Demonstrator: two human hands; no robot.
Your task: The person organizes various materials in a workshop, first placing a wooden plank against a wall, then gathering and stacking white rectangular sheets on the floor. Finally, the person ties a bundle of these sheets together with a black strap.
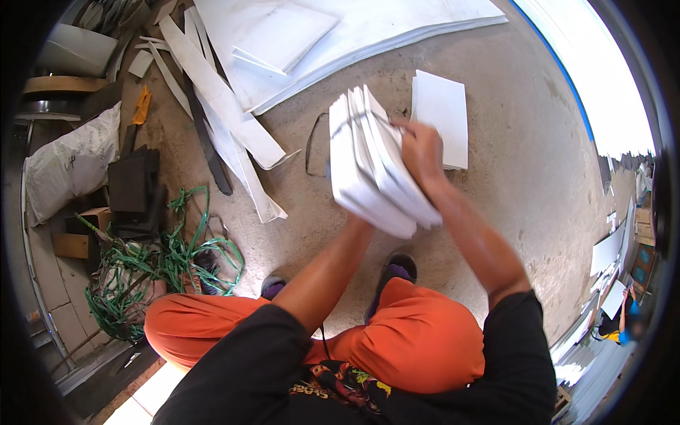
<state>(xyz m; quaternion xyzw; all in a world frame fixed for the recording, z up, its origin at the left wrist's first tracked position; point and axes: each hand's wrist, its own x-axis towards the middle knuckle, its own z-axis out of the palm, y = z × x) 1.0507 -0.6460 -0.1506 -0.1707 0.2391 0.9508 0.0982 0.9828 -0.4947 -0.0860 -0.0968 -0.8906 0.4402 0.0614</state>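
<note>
A bundle of white sheets (379,166), stacked in several thick layers, is held tilted in front of me. A dark band (354,120) runs across its upper end; the bundle's lower end is blurred by motion. My right hand (423,150) is closed at the bundle's right edge, its fingertips beside the band. My left forearm (329,273) reaches up to the bundle's lower end, and the left hand is hidden behind the bundle, holding it from beneath. On the floor just right of the bundle lies a smaller stack of white sheets (446,117).
Large white sheets (397,28) lie at the far side, with cut strips (219,113) to their left. A dark loop (312,149) rests on the floor. At left are tangled green twine (177,258), a white sack (74,163) and an orange-handled tool (142,106). Another person (623,326) is at far right.
</note>
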